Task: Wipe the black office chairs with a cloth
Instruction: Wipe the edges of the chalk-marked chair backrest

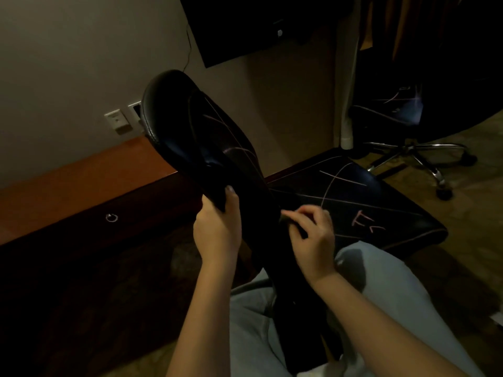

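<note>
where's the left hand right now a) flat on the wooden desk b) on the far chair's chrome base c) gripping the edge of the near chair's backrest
c: the left hand has its thumb and fingers curled round the side edge of the backrest.

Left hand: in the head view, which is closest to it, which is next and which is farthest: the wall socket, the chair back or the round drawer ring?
1. Chair back: the left hand grips its edge.
2. Drawer ring: to the left, on the front of the desk.
3. Wall socket: up and left, behind the desk.
</note>
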Tool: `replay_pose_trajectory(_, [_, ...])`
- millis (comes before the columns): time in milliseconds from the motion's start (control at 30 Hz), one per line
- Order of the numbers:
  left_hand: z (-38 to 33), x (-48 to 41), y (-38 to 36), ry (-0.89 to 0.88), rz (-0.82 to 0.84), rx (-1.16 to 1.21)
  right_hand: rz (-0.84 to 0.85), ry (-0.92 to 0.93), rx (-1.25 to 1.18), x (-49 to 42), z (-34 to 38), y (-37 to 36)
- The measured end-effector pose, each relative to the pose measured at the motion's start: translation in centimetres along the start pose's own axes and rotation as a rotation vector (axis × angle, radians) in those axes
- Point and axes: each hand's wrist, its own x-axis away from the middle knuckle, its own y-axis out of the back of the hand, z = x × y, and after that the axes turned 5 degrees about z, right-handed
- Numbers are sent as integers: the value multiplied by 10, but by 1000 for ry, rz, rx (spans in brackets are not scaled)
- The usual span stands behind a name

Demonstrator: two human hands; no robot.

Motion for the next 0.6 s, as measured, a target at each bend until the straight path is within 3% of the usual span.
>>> replay_pose_trajectory(133, [-1, -1, -2, -2, -22, -3, 13, 40, -142, -34, 35, -6])
replay_pose_trajectory(300, [3, -1, -3, -3, -26, -10, 24, 83, -94, -18, 18, -22])
replay_pose_trajectory(500, [3, -1, -4, -38, -40, 3, 123, -11, -45, 11, -27, -20])
replay_pose_trajectory(600, [1, -1, -2, -29, -23, 0, 193, -146, -76, 34, -47, -14])
